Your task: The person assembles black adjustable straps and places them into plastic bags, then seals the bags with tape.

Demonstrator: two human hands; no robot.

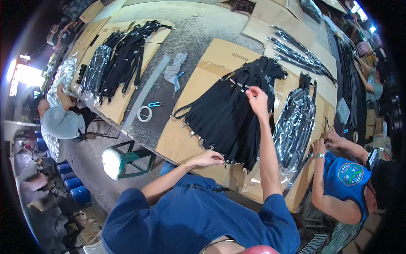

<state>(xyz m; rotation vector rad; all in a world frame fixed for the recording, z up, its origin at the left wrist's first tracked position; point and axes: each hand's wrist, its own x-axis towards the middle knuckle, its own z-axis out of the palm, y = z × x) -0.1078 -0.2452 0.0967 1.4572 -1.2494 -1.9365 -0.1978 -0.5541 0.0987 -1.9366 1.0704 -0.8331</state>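
A fanned bundle of black straps with metal clips, like suspenders (224,114), lies on the cardboard in front of me. My left hand (207,158) is at the bundle's near edge, its fingertips pinched at a metal clip (227,162) on a strap end. Higher up, my right hand (257,100) is over the straps with its fingers closed at a metal slider (240,85). Just what sits between those right fingertips is small and partly hidden. More metal clips run along the bundle's lower left edge.
Plastic-wrapped strap bundles (296,122) lie to the right, with more straps (133,55) at far left. A tape roll (144,113), blue snips (156,104) and a grey cloth (174,72) lie between. A stool (127,161) stands left. Co-workers sit on both sides.
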